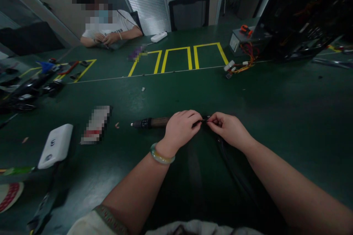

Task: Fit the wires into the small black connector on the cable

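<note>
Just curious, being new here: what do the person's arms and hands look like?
The left hand and right hand are bare, ungloved. A pale green bangle circles the left wrist; the left sleeve is pale, with a patterned woven cuff band.

Cord (204, 119) between left hand (181, 129), right hand (228, 130)

Yellow tape outlines (189, 58) mark the green tabletop (289, 117); a white power strip (159, 37) lies beyond them, near a seated co-worker (110, 25).

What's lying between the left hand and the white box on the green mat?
In the head view: a dark-handled tool running out from the left hand, then a small scrap and a blurred packet.
</note>
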Available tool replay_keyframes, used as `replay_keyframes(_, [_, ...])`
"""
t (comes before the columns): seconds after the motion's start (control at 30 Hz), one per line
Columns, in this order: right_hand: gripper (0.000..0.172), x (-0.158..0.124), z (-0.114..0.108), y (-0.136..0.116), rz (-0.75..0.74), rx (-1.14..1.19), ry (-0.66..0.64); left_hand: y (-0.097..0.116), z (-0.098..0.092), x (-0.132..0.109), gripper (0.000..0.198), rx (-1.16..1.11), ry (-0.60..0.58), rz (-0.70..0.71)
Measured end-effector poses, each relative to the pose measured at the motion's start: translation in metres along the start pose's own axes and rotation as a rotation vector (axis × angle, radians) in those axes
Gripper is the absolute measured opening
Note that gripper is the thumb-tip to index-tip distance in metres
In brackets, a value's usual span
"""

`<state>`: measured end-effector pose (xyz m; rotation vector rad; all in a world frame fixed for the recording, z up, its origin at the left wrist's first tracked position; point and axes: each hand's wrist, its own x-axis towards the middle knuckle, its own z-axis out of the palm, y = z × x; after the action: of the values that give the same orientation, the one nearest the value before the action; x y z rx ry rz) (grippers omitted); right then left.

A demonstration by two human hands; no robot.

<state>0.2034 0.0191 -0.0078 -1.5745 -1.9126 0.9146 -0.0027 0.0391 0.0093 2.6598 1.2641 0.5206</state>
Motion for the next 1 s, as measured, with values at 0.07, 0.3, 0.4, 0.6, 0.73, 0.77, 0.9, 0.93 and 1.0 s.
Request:
replay_keyframes(0.07, [0.011,0.000,0.000,0.000,0.003,-0.005,0.002,0.000,0.001,0.000,0.012,-0.002,0.001,0.000])
replay_keyframes(0.3, [0.010,0.000,0.000,0.000,-0.018,-0.032,0.001,0.000,0.002,0.001,0.012,-0.007,0.019,0.008])
replay_keyframes(0.4, [0.009,0.000,0.000,0.000,-0.039,-0.052,0.002,-0.001,0.002,0.001,0.012,-0.010,0.034,0.020])
replay_keyframes(0.6, [0.008,-0.001,0.001,-0.001,-0.056,-0.056,0.014,0.002,0.002,0.001,0.011,-0.021,0.049,0.019])
replay_keyframes(0.73, [0.009,-0.002,0.001,-0.004,-0.055,-0.015,0.037,0.007,0.004,0.000,0.009,-0.016,0.069,0.010])
replay_keyframes(0.77, [0.009,-0.003,0.000,-0.004,-0.049,0.005,0.039,0.008,0.005,0.000,0.009,-0.016,0.072,0.005])
replay_keyframes(0.9, [0.010,-0.004,0.000,-0.007,-0.024,0.073,0.055,0.010,0.006,-0.001,0.010,-0.028,0.060,-0.006])
replay_keyframes(0.93, [0.010,-0.004,0.001,-0.007,-0.021,0.085,0.057,0.010,0.006,-0.001,0.010,-0.032,0.057,-0.006])
replay_keyframes(1.0, [0.011,-0.003,0.001,-0.007,-0.019,0.105,0.054,0.010,0.006,-0.001,0.011,-0.037,0.061,-0.009])
